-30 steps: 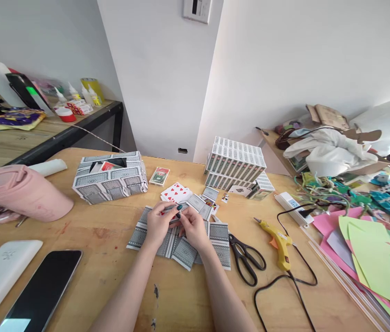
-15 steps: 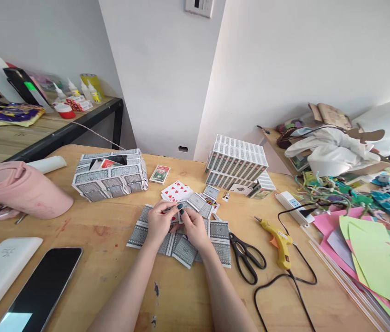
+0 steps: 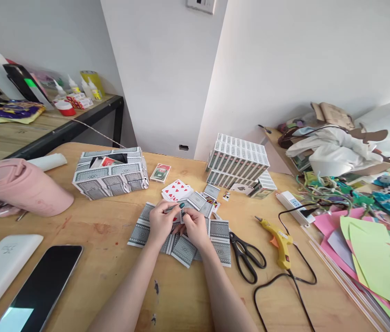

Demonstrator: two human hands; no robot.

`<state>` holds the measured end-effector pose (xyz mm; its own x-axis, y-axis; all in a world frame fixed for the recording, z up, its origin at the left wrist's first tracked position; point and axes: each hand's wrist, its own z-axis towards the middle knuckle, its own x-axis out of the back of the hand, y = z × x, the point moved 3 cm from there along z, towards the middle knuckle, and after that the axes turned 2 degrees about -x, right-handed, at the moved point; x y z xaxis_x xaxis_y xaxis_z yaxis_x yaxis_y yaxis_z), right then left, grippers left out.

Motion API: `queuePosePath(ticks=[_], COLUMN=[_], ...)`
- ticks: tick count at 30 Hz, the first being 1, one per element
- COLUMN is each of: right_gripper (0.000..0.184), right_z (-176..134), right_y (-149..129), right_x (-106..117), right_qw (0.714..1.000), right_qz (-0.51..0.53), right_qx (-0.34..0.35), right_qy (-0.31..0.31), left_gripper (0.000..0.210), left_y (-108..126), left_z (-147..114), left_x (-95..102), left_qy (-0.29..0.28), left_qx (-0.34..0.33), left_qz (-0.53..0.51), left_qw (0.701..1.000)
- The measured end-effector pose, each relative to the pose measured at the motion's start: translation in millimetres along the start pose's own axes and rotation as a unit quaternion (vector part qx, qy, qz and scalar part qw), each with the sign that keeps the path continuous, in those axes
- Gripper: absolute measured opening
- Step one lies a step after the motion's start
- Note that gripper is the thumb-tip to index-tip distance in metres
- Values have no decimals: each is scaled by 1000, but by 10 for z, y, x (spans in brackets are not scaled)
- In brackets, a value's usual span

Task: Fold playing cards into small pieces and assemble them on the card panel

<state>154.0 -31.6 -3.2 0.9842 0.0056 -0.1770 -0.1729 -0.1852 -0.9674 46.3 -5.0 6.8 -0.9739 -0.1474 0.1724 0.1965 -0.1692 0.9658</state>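
My left hand (image 3: pixel 162 220) and my right hand (image 3: pixel 194 225) meet over the middle of the table, fingers pinched on a playing card (image 3: pixel 177 216) between them. Most of that card is hidden by the fingers. Beneath the hands lie several grey-backed playing cards (image 3: pixel 184 251), some joined edge to edge in a flat sheet. Just beyond, face-up heart cards (image 3: pixel 176 190) and more grey-backed cards (image 3: pixel 197 200) overlap in a loose pile. Black-handled scissors (image 3: pixel 248 258) rest beside the sheet on the right.
A card-covered box (image 3: pixel 112 175) stands back left, near a red-and-green card pack (image 3: pixel 160 172). Stacked card packs (image 3: pixel 238 159) stand back right. On the right are a yellow glue gun (image 3: pixel 278 240) with its cord and a power strip (image 3: pixel 293 207). A phone (image 3: pixel 43 286) lies front left.
Both hands stay in the same place over the cards. The right fingers have curled in more, and the thumb tips have shifted slightly on the held card.
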Motion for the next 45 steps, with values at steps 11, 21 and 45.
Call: queuePosePath(ticks=[11, 21, 45], right_gripper=[29, 22, 29], right_z=[-35, -62, 58], right_y=[-30, -61, -12], right_x=[-25, -18, 130], right_qw=[998, 991, 992], right_qz=[28, 99, 71], right_qx=[13, 1, 74], right_qy=[-57, -87, 78], left_gripper=[14, 15, 24], left_y=[-26, -9, -62], left_z=[17, 15, -26], left_x=[13, 34, -96], left_qy=[17, 39, -24], left_qx=[4, 6, 60], left_qz=[-8, 6, -111], left_qw=[1000, 999, 992])
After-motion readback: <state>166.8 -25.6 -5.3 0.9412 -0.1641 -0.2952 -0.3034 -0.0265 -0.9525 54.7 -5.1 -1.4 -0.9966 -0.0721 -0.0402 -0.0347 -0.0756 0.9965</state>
